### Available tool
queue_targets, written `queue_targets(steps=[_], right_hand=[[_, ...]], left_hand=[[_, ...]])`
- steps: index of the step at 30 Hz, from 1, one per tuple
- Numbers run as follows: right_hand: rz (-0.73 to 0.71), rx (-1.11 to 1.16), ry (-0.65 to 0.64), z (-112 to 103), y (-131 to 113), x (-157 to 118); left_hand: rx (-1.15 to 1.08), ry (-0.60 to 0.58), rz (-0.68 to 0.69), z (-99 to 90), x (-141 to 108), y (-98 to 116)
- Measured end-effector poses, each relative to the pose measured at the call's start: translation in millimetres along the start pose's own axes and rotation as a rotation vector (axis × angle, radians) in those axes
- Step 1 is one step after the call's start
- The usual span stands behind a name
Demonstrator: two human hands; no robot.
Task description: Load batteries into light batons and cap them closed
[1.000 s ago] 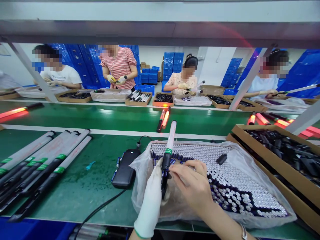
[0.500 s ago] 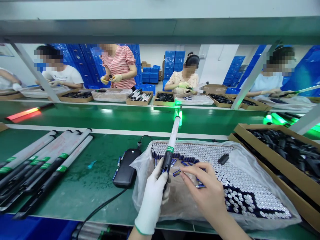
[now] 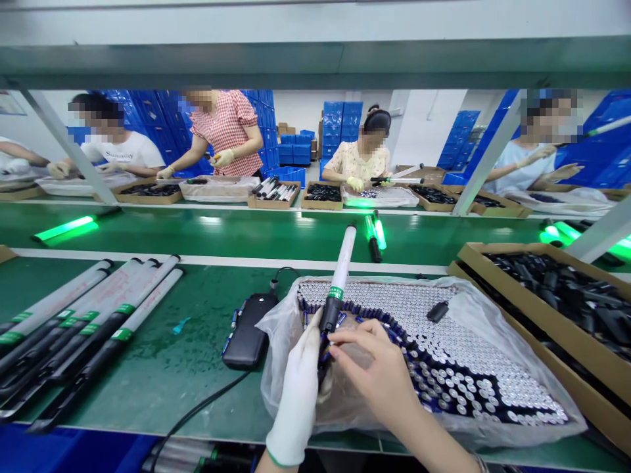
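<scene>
My left hand (image 3: 302, 368), in a white glove, is wrapped round the black handle of a light baton (image 3: 344, 256). The baton slants up and away, with a pale unlit tube and a green band above the handle. My bare right hand (image 3: 377, 368) has its thumb and fingertips together at the handle's open side. A small blue battery (image 3: 327, 349) shows there, mostly hidden by the fingers. Below both hands lies a tray lined with clear plastic, full of upright batteries (image 3: 365, 291), with a few lying loose. A small black part (image 3: 438, 311) rests on top of them.
Several unlit batons (image 3: 123, 315) lie at the left, beside a black power bank (image 3: 250, 328) with a cable. A cardboard box of black parts (image 3: 557, 282) stands right. Lit green batons (image 3: 374, 233) lie on the conveyor belt (image 3: 266, 240); co-workers sit and stand beyond.
My right hand has moved left with the battery, from over the tray to the baton's handle. The conveyor's batons have shifted right, and the left one has turned from red to green.
</scene>
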State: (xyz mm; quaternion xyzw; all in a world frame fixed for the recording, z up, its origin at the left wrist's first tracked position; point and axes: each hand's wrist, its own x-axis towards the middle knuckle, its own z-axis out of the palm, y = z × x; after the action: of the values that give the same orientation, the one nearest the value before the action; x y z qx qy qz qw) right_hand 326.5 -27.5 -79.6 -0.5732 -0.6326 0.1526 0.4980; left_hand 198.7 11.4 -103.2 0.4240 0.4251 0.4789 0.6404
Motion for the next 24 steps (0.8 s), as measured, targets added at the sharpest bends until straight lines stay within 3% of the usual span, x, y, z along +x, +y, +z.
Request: queue_targets(steps=[4, 9, 13, 17, 24], right_hand=[[0.003, 0.001, -0.065, 5, 2, 1], [0.121, 0.038, -0.118, 8, 8, 5], [0.175, 0.086, -0.058, 5, 11, 6], [0.197, 0.119, -0.099, -14, 13, -7], [0.179, 0.087, -0.161, -64, 35, -56]], left_hand=[[0.095, 0.022, 0.127, -2.5, 5, -7], [0.120, -0.012, -0.042, 1.3, 1, -7], [0.132, -0.032, -0.088, 5.9, -3, 0], [0.124, -0.060, -0.130, 7.6, -5, 3], [0.038, 0.091, -0.185, 3.5, 1, 12]])
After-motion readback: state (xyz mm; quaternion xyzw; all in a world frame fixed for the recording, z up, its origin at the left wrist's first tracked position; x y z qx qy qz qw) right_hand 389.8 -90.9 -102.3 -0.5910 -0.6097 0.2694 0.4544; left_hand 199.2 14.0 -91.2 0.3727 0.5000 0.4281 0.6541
